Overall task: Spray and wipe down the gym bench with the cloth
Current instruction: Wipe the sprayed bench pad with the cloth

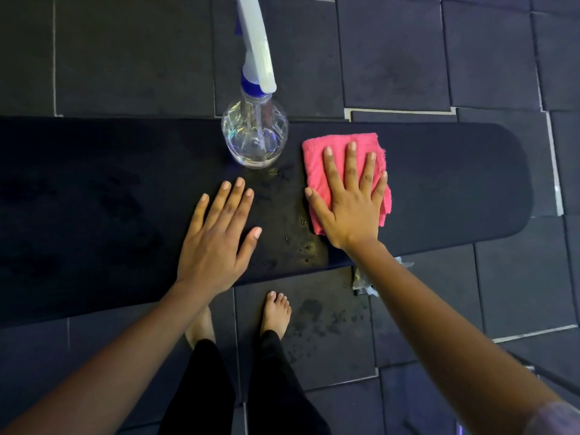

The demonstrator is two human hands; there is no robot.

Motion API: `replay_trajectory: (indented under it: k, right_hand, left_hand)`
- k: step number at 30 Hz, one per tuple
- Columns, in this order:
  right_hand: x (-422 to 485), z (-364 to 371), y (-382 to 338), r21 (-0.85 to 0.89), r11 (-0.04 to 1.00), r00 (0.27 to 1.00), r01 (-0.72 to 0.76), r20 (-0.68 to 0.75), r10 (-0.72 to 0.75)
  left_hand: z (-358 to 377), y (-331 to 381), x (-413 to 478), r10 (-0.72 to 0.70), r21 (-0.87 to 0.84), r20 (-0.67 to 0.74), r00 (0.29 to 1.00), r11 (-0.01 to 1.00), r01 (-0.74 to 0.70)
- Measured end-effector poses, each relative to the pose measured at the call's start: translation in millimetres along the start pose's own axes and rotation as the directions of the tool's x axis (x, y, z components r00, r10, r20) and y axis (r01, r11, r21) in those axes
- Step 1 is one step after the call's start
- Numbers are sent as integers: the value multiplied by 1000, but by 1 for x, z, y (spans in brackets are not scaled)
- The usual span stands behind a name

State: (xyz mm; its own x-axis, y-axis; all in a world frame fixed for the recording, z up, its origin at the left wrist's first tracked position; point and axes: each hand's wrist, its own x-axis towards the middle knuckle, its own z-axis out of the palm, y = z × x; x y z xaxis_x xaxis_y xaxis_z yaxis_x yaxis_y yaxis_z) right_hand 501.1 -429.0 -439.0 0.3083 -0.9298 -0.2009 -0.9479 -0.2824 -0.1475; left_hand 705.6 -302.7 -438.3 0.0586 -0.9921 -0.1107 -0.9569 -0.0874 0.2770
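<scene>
A long black padded gym bench (455, 183) runs across the view, with a wet patch at its middle. A folded pink cloth (317, 158) lies on the bench right of centre. My right hand (351, 202) lies flat on the cloth, fingers spread, pressing it to the pad. My left hand (219, 240) hovers flat over the bench left of the wet patch, fingers apart and empty. A clear spray bottle (254, 136) with a white and blue trigger head stands upright on the bench's far edge, between the two hands.
Dark rubber floor tiles (408, 58) surround the bench. My bare feet (276, 312) stand on the floor at the bench's near edge. A crumpled bit of clear wrapper (361, 281) lies on the floor under my right forearm. Wet spots mark the tile by my feet.
</scene>
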Motion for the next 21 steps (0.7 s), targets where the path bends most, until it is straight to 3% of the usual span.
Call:
replay_trajectory:
  k: [9,13,17,21]
  right_hand:
    - [86,-11,-35,-9,989,988,-150,44,150]
    - [50,-13,-29,-19,1000,999,12,50,-11]
    - [-4,-13,-29,-31,990,981,137,145,-131]
    - [-71,-1,-34,9,973,960,230,161,-228]
  left_hand:
    - [2,-1,0,-12,-28,-24,1000,1000,12]
    - [2,-1,-1,-8,-40,-33,999,999,6]
    - [-2,-2,0,-2,-104,-50,999,995,-3]
    - [-6,-2,2,-44,-361,-150,988,932,-13]
